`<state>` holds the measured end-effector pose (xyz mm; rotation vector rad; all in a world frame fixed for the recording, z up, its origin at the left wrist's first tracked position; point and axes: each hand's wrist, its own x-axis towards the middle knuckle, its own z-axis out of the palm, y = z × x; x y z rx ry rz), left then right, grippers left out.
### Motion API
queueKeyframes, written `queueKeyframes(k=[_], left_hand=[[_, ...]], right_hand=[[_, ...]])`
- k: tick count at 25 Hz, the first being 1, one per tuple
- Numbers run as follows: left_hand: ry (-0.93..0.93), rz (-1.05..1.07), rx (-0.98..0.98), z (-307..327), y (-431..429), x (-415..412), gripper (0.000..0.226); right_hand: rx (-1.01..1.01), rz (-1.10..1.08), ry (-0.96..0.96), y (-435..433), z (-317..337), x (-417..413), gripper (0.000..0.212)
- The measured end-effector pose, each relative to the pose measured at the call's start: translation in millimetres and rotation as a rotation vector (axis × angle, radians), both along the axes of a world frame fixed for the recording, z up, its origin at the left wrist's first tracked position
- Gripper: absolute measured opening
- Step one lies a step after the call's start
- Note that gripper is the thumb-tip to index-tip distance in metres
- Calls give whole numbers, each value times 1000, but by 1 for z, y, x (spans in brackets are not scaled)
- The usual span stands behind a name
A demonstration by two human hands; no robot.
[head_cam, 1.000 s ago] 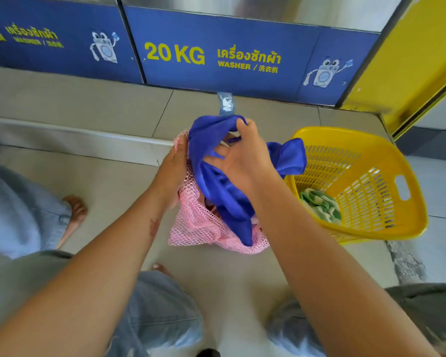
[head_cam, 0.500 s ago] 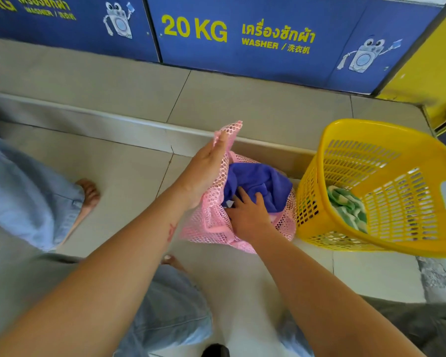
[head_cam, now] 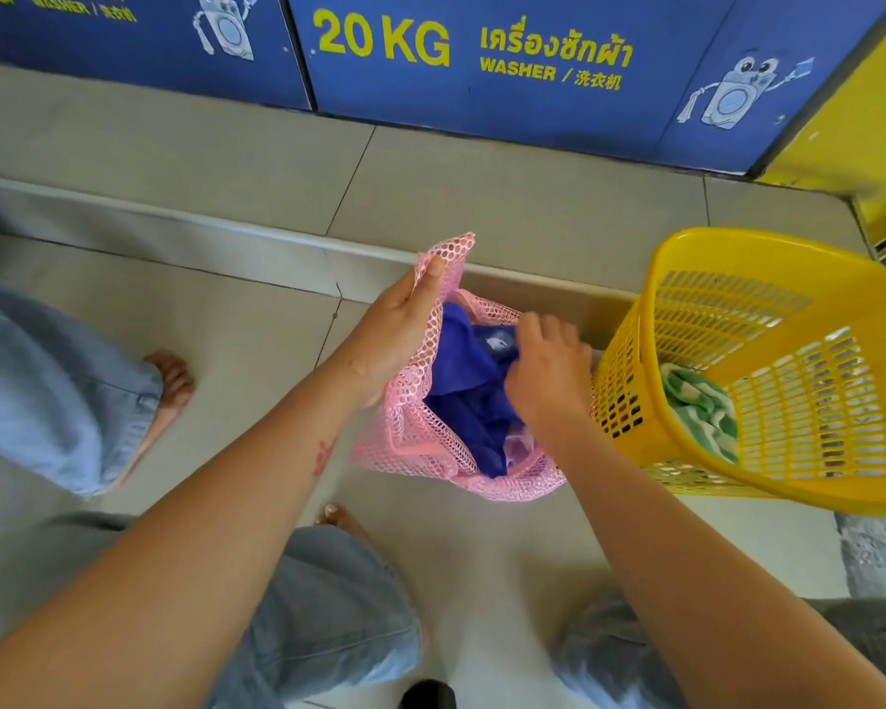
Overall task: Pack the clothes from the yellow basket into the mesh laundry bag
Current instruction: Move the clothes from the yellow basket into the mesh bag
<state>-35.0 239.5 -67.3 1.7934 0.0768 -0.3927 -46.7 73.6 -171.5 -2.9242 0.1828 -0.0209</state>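
Two bare arms are reaching down over the tiled floor (head_cam: 236, 381). Left hand (head_cam: 397, 330) is pinching the pink mesh laundry bag (head_cam: 415, 432) rim upward; right hand (head_cam: 548, 376), fingers curled, is gripping the soft blue garment (head_cam: 469, 396) inside. Just beside, the slotted yellow plastic basket (head_cam: 788, 381) is holding a green-striped cloth (head_cam: 702, 406).

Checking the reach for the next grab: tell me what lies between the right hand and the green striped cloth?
In the head view, only the yellow basket's slotted wall separates the right hand from the green striped cloth.
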Motion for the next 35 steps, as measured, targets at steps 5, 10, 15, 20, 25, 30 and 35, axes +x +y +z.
queueKeyframes(k=[5,10,15,20,25,30,35], left_hand=[[-13,14,-3,2,-2,-6,48],[12,17,-15,2,-3,-3,49],[5,29,-16,3,-7,0,50],[15,-13,-11,-2,0,0,53],[8,3,48,-7,7,-4,51],[-54,14,56,1,-6,-18,47],[-89,5,72,5,-36,-24,47]], right_hand=[[-140,-206,402,-21,-2,6,51],[149,-18,-14,13,15,-4,22],[112,504,203,44,-17,-13,51],[-262,491,495,27,-61,-27,59],[-155,459,375,25,-41,-22,66],[-77,356,163,-9,15,-35,61],[90,88,-157,-63,69,-48,52]])
